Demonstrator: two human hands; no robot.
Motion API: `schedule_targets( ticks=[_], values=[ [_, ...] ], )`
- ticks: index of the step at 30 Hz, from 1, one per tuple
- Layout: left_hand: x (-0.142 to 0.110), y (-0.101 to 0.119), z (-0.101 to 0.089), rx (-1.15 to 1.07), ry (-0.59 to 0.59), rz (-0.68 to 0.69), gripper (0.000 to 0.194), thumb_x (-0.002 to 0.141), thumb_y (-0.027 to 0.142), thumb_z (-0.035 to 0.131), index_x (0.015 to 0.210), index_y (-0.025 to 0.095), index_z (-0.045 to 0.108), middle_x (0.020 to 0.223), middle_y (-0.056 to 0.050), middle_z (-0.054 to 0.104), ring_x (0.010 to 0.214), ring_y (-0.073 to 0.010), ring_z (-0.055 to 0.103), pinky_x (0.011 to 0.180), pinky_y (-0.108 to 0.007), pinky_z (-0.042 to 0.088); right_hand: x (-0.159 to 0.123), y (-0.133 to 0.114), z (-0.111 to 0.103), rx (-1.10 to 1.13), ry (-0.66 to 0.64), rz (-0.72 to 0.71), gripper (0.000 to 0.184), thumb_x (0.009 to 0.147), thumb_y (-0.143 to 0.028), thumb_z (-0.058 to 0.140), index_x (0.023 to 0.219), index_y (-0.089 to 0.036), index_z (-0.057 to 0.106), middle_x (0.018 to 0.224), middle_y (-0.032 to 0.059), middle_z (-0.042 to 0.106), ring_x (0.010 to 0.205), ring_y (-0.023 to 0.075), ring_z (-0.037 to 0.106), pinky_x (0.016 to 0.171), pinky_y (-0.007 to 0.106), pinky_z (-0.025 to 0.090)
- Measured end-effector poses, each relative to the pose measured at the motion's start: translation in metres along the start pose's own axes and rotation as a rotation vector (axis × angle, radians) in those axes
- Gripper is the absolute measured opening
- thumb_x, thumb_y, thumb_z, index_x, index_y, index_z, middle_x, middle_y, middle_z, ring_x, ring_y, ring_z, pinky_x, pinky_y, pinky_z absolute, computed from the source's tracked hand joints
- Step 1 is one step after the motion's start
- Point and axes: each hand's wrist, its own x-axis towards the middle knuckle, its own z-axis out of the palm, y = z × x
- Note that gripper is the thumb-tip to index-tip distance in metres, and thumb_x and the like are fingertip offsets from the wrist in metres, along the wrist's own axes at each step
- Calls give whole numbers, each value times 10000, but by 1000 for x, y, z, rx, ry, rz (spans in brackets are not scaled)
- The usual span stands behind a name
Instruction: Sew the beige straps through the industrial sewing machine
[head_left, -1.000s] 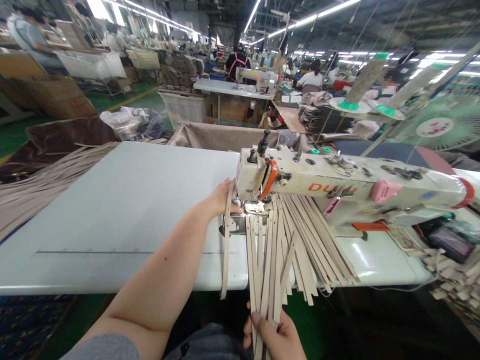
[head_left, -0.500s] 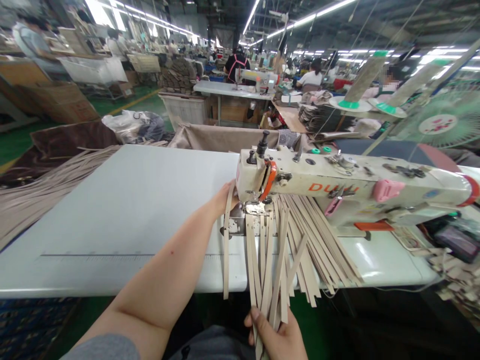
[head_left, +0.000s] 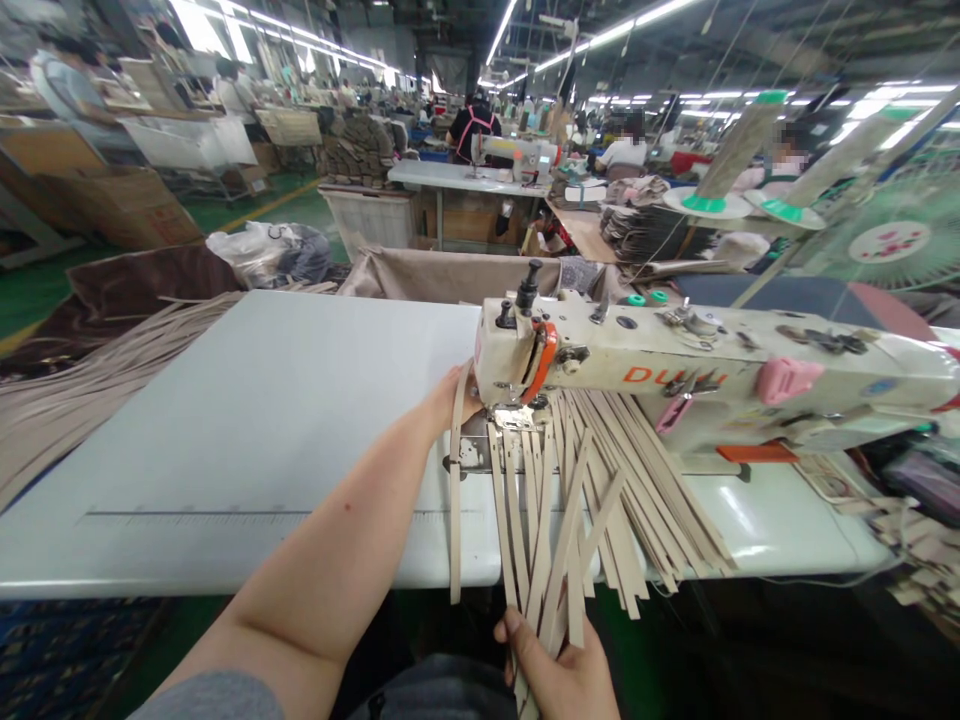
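Observation:
At the front edge, my right hand (head_left: 562,665) is closed around the lower ends of several beige strips (head_left: 531,560). The strips fan up over the table edge toward the presser foot of a sewing machine (head_left: 585,345). My left arm reaches across the table, and my left hand (head_left: 452,395) is at the left of the machine head. Its fingers are hidden behind the head. One separate beige strip (head_left: 455,500) passes over the left hand and hangs down past the table edge.
More beige strips (head_left: 637,480) lie under the machine arm. A white table (head_left: 300,400) with a ruler line extends left; long strips (head_left: 90,390) are heaped beyond it. Thread cones (head_left: 742,150) and a fan (head_left: 892,240) stand at the right. Co-workers sit farther back.
The whole view has shifted slightly, so the machine sits a little farther right. Both hands keep nearly the same places, and the right hand still grips the strips.

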Motion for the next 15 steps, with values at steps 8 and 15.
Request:
schedule_targets(
  ticks=[8,15],
  values=[
    [-3,5,2,9,50,15,288,945,207,661,1164,182,847,1322,-97,845,1360,-343,728,1264,-471,555,5,-1,6,16,2,30,559,639,-650,1045,787,-191,762,627,60,782,442,173,603,465,307,511],
    [-1,7,6,19,113,-52,344,974,184,662,1279,168,822,1412,-117,818,1363,-373,735,1199,-505,621,6,-1,7,14,5,12,536,668,-622,1044,814,-185,768,598,45,769,456,172,613,468,295,514]
  ],
)
